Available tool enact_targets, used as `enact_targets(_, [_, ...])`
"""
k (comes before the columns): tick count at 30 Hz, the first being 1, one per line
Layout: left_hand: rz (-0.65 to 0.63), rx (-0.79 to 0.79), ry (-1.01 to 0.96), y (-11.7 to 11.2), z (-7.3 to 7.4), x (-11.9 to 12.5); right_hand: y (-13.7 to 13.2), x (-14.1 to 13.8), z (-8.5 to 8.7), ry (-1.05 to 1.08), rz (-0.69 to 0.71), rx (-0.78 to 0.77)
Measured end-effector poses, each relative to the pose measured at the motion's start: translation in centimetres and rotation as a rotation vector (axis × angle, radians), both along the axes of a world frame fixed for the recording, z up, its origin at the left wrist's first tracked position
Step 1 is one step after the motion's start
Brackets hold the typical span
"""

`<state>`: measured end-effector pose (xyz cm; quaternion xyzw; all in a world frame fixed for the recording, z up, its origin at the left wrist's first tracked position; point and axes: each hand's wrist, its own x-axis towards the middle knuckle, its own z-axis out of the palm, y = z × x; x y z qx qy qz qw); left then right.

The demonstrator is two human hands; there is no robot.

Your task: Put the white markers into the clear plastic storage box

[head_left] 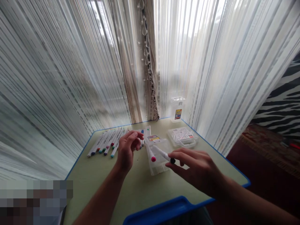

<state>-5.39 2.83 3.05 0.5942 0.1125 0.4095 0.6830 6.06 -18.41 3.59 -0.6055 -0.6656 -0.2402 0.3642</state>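
Note:
My right hand point(195, 162) pinches a white marker point(162, 152) near its black end, between thumb and fingers. The marker slants over a clear plastic case point(158, 170) that stands open on the table. Inside the case lies another white marker with a pink end point(153, 158). To the left of the case, my left hand point(127, 148) is raised with loosely bent fingers and nothing visible in them. Behind and left of it, a row of white markers point(106, 140) with coloured ends lies on the table. A few more, one with a blue cap point(142, 132), lie just beyond its fingertips.
A closed clear case point(182, 137) with a label and handle lies at the right. Behind it a clear upright container point(177, 109) stands near the table's corner. The pale green table point(93, 184) has a raised blue rim point(159, 209). Striped curtains point(105, 78) hang at its back.

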Motion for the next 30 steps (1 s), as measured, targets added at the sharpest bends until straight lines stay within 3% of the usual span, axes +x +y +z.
enact_targets(10, [0.070, 0.054, 0.125, 0.4, -0.8, 0.2, 2.0, -1.3, -1.1, -0.094, -0.056, -0.019])
enact_targets(30, [-0.023, 0.115, 0.321, -0.4, -0.8, 0.3, 3.1, -1.2, -1.8, -0.035, -0.091, -0.199])
